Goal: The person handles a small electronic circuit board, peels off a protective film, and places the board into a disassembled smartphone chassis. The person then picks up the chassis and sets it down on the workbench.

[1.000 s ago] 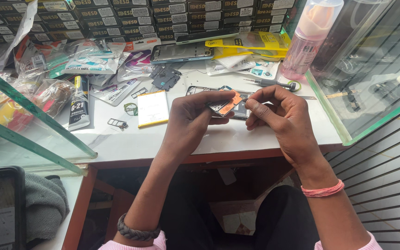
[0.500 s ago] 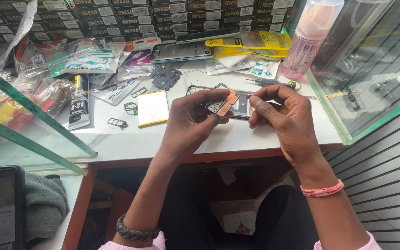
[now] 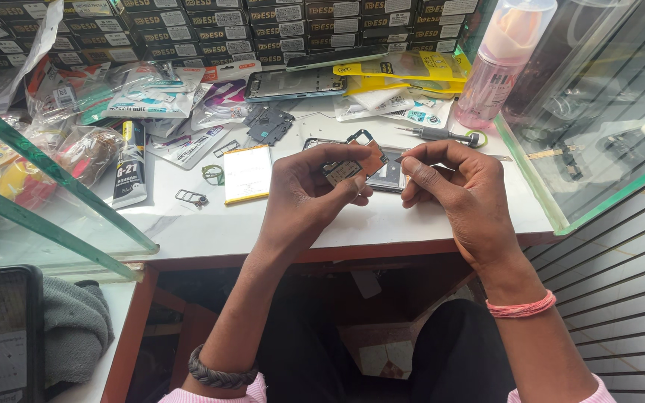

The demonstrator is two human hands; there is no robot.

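Note:
My left hand (image 3: 311, 190) pinches a small circuit board with an orange-brown flex strip (image 3: 354, 164) just above an opened phone body (image 3: 382, 173) that lies on the white table (image 3: 210, 224). My right hand (image 3: 453, 186) is closed right beside it, thumb and forefinger pressed together at the board's right edge; whether they hold a tiny part is hidden. Both hands hover over the phone body, and most of it is covered by them.
A yellow phone battery (image 3: 248, 173), a glue tube (image 3: 130, 164), a screwdriver (image 3: 434, 134), a pink liquid bottle (image 3: 505, 63), loose black parts (image 3: 270, 125), another phone (image 3: 294, 83) and plastic packets lie around. Stacked boxes line the back. Glass panes flank both sides.
The left hand has turned the small board so more of it shows, and the right hand's fingertips have closed in on its right edge.

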